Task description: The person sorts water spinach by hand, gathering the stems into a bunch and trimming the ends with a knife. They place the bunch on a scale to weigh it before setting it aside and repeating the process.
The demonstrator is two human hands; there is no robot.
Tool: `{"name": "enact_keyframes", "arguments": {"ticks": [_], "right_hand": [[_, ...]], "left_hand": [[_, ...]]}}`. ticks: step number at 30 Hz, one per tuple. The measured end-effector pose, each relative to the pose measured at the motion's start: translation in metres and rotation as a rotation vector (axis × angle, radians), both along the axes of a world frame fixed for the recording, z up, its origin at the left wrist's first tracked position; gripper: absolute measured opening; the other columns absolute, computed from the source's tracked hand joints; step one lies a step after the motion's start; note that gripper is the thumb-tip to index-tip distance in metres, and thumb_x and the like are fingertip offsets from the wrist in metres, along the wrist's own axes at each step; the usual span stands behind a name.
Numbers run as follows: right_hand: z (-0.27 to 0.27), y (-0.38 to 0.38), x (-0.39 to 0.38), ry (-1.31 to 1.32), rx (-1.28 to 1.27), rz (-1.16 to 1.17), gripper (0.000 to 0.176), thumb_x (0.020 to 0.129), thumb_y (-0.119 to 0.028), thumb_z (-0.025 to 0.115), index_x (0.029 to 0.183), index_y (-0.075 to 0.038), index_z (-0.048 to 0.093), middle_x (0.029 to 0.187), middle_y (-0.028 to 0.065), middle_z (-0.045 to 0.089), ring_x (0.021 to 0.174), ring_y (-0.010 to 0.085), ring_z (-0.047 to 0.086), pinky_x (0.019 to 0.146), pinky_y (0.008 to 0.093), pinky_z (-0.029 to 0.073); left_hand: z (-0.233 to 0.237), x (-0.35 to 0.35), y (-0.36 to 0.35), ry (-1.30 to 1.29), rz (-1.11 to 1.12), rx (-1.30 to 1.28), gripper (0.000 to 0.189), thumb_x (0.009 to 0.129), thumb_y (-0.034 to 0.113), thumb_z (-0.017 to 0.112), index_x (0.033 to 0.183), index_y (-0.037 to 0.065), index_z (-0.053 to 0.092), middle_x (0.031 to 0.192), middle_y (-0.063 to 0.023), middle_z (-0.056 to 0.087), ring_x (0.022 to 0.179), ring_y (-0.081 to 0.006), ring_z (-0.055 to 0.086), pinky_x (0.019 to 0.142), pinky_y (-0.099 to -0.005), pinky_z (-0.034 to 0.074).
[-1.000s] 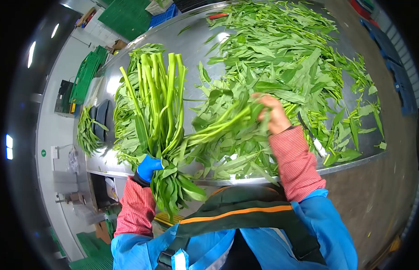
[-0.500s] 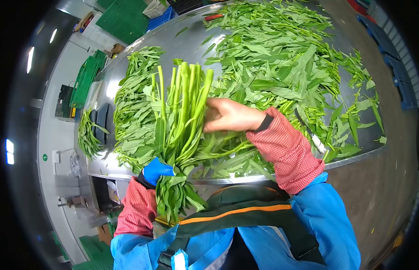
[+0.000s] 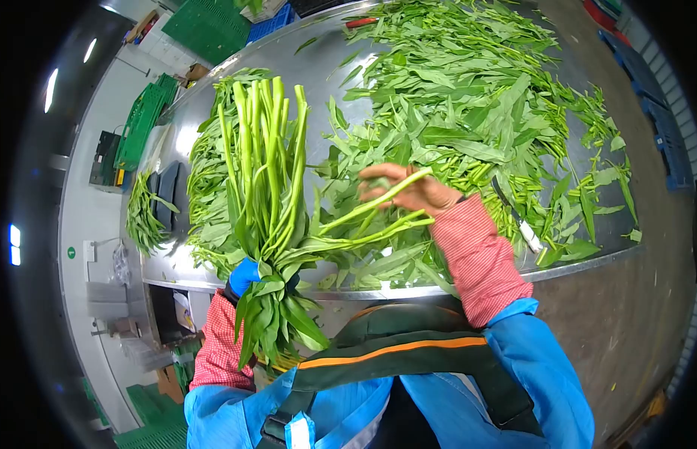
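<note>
My left hand (image 3: 245,275), in a blue glove, is wrapped round a bunch of long-leaved greens (image 3: 270,165), like water spinach. Thick pale cut stems point up and away, while the leaves hang below the hand over the table's near edge. A few stems (image 3: 371,209) stick out sideways to the right from this bunch. Bare and with fingers apart, my right hand (image 3: 423,188) is behind the tip of one of these stems; a blurred green patch shows between its fingers. Loose greens (image 3: 468,112) lie in a wide heap beyond it.
The metal table (image 3: 318,75) carries another row of greens (image 3: 206,179) on the left and a small bunch (image 3: 145,217) by a dark object. A white-handled knife (image 3: 530,236) lies near the right front edge. A red-handled item (image 3: 360,22) lies at the back. Green crates (image 3: 142,123) stand beyond.
The bunch in my left hand has shifted left and tilts slightly left. My right hand has come away from its upright stems, moving right, and its fingers have spread.
</note>
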State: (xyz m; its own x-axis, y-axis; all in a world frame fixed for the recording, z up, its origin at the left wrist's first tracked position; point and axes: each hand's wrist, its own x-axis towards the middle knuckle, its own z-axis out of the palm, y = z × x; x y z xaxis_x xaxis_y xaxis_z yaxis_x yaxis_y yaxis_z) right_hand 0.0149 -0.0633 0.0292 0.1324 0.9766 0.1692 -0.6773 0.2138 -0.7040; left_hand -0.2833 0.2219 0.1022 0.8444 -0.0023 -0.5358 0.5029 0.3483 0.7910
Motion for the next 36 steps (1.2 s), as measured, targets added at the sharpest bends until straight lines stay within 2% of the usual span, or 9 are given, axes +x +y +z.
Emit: {"name": "enact_keyframes", "arguments": {"ticks": [4, 7, 11, 15, 19, 23, 25, 29, 36], "right_hand": [[0.036, -0.022, -0.031, 0.159, -0.058, -0.084, 0.052, 0.086, -0.047, 0.060, 0.118, -0.005, 0.057, 0.115, 0.0117, 0.057, 0.094, 0.0157, 0.059, 0.077, 0.0265, 0.049], [0.020, -0.046, 0.006, -0.361, -0.355, 0.047, 0.032, 0.088, -0.034, 0.062, 0.102, -0.006, 0.065, 0.095, 0.0061, 0.065, 0.082, 0.0124, 0.059, 0.073, 0.0252, 0.048], [-0.001, -0.052, 0.018, -0.699, -0.295, -0.428, 0.015, 0.090, -0.020, 0.057, 0.092, -0.006, 0.063, 0.080, 0.0003, 0.063, 0.059, 0.0073, 0.054, 0.051, 0.0203, 0.043], [0.022, -0.071, 0.047, -0.062, -0.590, -0.925, 0.012, 0.090, -0.020, 0.057, 0.086, -0.009, 0.057, 0.074, -0.0040, 0.052, 0.048, 0.0013, 0.037, 0.036, 0.0172, 0.028], [0.055, -0.039, 0.027, -0.735, -0.404, -0.723, 0.026, 0.088, -0.023, 0.061, 0.105, -0.003, 0.060, 0.096, 0.0053, 0.064, 0.070, 0.0146, 0.061, 0.061, 0.0293, 0.052], [0.032, 0.024, -0.008, -1.104, -0.396, -0.373, 0.032, 0.081, -0.015, 0.062, 0.108, 0.002, 0.058, 0.099, 0.0174, 0.064, 0.083, 0.0306, 0.062, 0.079, 0.0400, 0.050], [-0.043, 0.056, -0.013, -0.863, -0.152, -0.682, 0.026, 0.080, -0.014, 0.058, 0.102, 0.001, 0.059, 0.095, 0.0196, 0.062, 0.083, 0.0312, 0.060, 0.077, 0.0387, 0.050], [0.050, -0.018, 0.025, 0.111, -0.412, -0.911, 0.015, 0.092, -0.022, 0.049, 0.094, -0.008, 0.054, 0.063, -0.0039, 0.047, 0.048, 0.0038, 0.036, 0.044, 0.0180, 0.031], [0.081, -0.006, -0.040, -0.698, -0.332, -0.975, 0.037, 0.087, -0.037, 0.062, 0.107, -0.007, 0.054, 0.076, 0.0024, 0.058, 0.053, 0.0127, 0.052, 0.047, 0.0270, 0.042]], "left_hand": [[0.000, 0.003, 0.005, -0.020, 0.006, 0.042, 0.071, 0.079, 0.012, 0.062, 0.140, 0.004, 0.029, 0.127, -0.0209, 0.050, 0.108, -0.0313, 0.058, 0.093, -0.0433, 0.048], [0.022, 0.018, -0.016, 0.079, -0.059, 0.037, 0.065, 0.076, 0.005, 0.062, 0.135, 0.000, 0.036, 0.120, -0.0209, 0.056, 0.103, -0.0304, 0.060, 0.089, -0.0422, 0.050], [0.001, 0.023, -0.024, 0.048, -0.121, 0.247, 0.066, 0.072, 0.012, 0.069, 0.131, -0.002, 0.044, 0.120, -0.0148, 0.058, 0.105, -0.0234, 0.059, 0.088, -0.0352, 0.049], [-0.027, 0.013, 0.000, 0.072, -0.206, 0.216, 0.071, 0.070, 0.016, 0.072, 0.133, 0.000, 0.042, 0.122, -0.0135, 0.056, 0.110, -0.0235, 0.056, 0.094, -0.0356, 0.046], [-0.033, 0.010, 0.007, 0.271, -0.228, 0.169, 0.071, 0.068, 0.012, 0.072, 0.132, 0.000, 0.043, 0.125, -0.0134, 0.055, 0.112, -0.0226, 0.055, 0.097, -0.0369, 0.042], [0.034, 0.059, -0.057, 0.120, -0.229, 0.230, 0.064, 0.071, -0.001, 0.073, 0.129, 0.001, 0.047, 0.117, -0.0069, 0.059, 0.101, -0.0124, 0.056, 0.089, -0.0290, 0.047], [0.032, 0.064, -0.063, 0.025, -0.262, 0.305, 0.073, 0.070, -0.002, 0.073, 0.135, 0.003, 0.040, 0.125, -0.0066, 0.054, 0.108, -0.0144, 0.053, 0.092, -0.0302, 0.044], [0.038, 0.063, -0.064, -0.032, -0.186, 0.434, 0.077, 0.067, -0.004, 0.074, 0.136, 0.002, 0.039, 0.122, -0.0059, 0.056, 0.108, -0.0147, 0.052, 0.096, -0.0309, 0.041], [0.037, 0.074, -0.065, -0.165, -0.029, 1.248, 0.066, 0.067, 0.009, 0.075, 0.127, 0.004, 0.048, 0.114, -0.0144, 0.060, 0.103, -0.0252, 0.059, 0.089, -0.0341, 0.045]]}}
